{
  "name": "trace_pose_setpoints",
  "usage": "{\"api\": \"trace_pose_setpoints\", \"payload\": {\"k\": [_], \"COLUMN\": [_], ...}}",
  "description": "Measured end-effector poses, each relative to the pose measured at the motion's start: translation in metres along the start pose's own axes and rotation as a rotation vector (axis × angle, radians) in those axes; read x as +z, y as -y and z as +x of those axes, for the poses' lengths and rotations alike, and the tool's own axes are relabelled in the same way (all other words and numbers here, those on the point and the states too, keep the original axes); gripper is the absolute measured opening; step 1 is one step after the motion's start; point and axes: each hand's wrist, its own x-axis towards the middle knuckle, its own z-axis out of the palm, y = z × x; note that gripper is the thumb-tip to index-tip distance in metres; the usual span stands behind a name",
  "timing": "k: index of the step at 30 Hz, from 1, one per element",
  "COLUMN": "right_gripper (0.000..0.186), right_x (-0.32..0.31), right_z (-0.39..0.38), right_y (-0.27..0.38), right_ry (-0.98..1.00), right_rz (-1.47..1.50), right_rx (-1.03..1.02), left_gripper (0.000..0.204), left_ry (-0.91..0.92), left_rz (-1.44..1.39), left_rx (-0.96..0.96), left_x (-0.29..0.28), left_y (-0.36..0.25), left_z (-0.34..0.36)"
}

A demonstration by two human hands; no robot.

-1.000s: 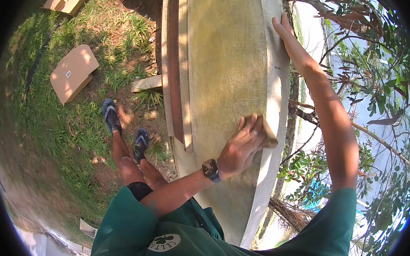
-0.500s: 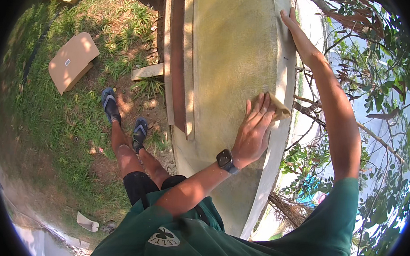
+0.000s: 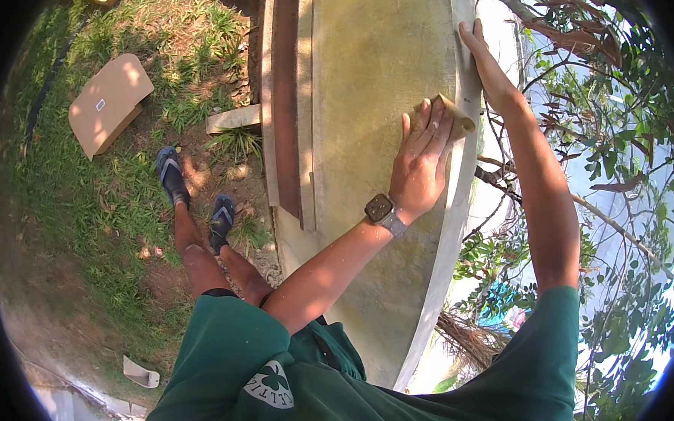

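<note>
A long, weathered yellow-green panel (image 3: 376, 79) with a pale raised edge (image 3: 462, 59) stretches away in front of me. My left hand (image 3: 419, 172), with a watch at its wrist, presses a tan piece of sandpaper (image 3: 462, 118) against the panel near that right edge. The sandpaper's free corner curls up past my fingertips, and the part under my hand is hidden. Farther ahead, my right hand (image 3: 496, 76) rests along the outer side of the pale edge with its fingers stretched out, holding nothing visible.
A reddish-brown strip (image 3: 284, 99) runs along the panel's left side, with a short wooden block (image 3: 233, 119) jutting from it. A brown cardboard piece (image 3: 110, 104) lies on the grass. Branches (image 3: 566, 69) crowd close to my right arm.
My left hand has slid forward along the panel, taking the sandpaper with it. My right hand stays on the edge. The view has shifted slightly.
</note>
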Motion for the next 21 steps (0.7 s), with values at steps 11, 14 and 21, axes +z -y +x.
{"api": "trace_pose_setpoints", "payload": {"k": [11,14,21], "right_gripper": [0.121,0.120,0.119], "right_x": [0.005,0.005,0.006], "right_z": [-0.002,-0.003,0.003], "right_y": [-0.003,-0.003,-0.011], "right_ry": [-0.063,-0.054,-0.097], "right_rz": [-0.101,-0.034,-0.077], "right_rx": [-0.066,-0.110,-0.119], "left_gripper": [0.032,0.032,0.036], "left_ry": [0.067,0.116,0.130], "left_rz": [0.072,0.079,0.031], "left_rx": [-0.059,-0.052,-0.120], "left_x": [0.017,0.008,0.014], "left_y": [0.009,0.001,0.009], "left_z": [-0.079,-0.034,-0.056]}}
